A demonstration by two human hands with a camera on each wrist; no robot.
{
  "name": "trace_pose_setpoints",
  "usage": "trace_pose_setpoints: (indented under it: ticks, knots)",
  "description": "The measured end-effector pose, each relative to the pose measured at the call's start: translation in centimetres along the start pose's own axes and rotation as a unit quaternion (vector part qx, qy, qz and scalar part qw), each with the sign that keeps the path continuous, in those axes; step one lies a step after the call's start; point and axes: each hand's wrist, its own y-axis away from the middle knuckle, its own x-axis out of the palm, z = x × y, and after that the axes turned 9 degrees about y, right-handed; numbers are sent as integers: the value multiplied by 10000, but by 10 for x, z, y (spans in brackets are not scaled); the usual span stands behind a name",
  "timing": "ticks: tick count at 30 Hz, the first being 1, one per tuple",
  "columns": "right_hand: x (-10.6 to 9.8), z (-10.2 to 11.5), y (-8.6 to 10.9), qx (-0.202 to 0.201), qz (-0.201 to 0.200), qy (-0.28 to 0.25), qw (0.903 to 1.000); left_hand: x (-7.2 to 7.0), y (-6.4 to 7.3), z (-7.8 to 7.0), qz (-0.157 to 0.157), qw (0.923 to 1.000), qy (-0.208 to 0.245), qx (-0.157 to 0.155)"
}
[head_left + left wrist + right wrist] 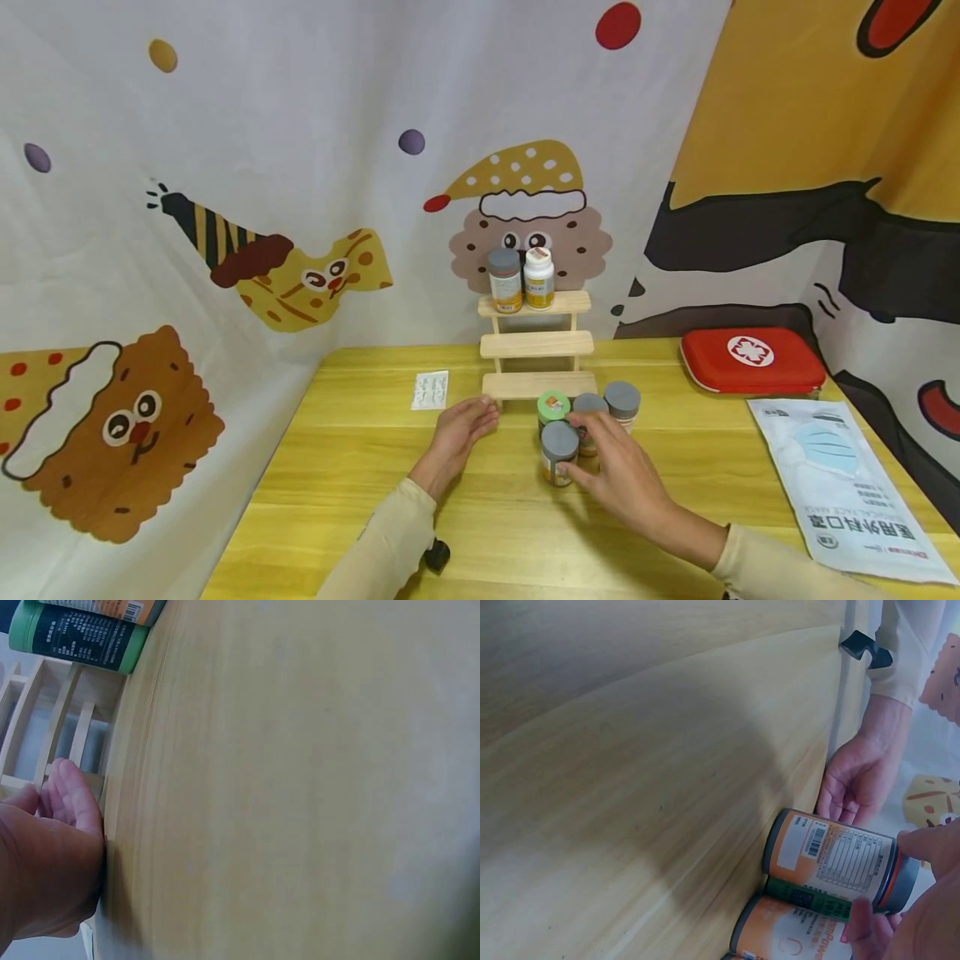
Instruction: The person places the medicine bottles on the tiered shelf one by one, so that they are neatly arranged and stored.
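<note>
My right hand pinches a grey-lidded supplement bottle near its top, thumb on one side and fingers on the other. In the right wrist view, that bottle has an orange and white label with a barcode. Close behind it stand a green-lidded bottle and two more grey-lidded bottles, one partly hidden by my fingers. My left hand, fingers loosely bent and holding nothing, lies beside the lower left end of a three-step wooden rack; whether it touches the rack is unclear.
A grey-lidded bottle and a white bottle stand on the rack's top step. Left of the rack lies a printed paper slip. To the right are a red first-aid case and a face mask packet.
</note>
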Motion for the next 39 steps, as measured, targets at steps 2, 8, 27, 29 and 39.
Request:
trace_pose_setpoints:
  ticks: [2, 8, 27, 29, 39]
  knots:
    - [1, 0, 1, 67, 21, 150, 9999, 0, 0, 0, 0, 10000, 15, -2]
    - [2, 2, 2, 195, 37, 377, 9991, 1, -1, 2, 14, 10000, 54, -30]
    - [8, 5, 1, 0, 420, -849, 9955, 0, 1, -3, -96, 9998, 128, -87]
    - [9, 5, 0, 133, 651, -1289, 9894, 0, 1, -2, -77, 9998, 131, -98]
    - [9, 3, 1, 479, 1113, -2286, 9660, 1, -1, -1, -55, 9998, 178, -93]
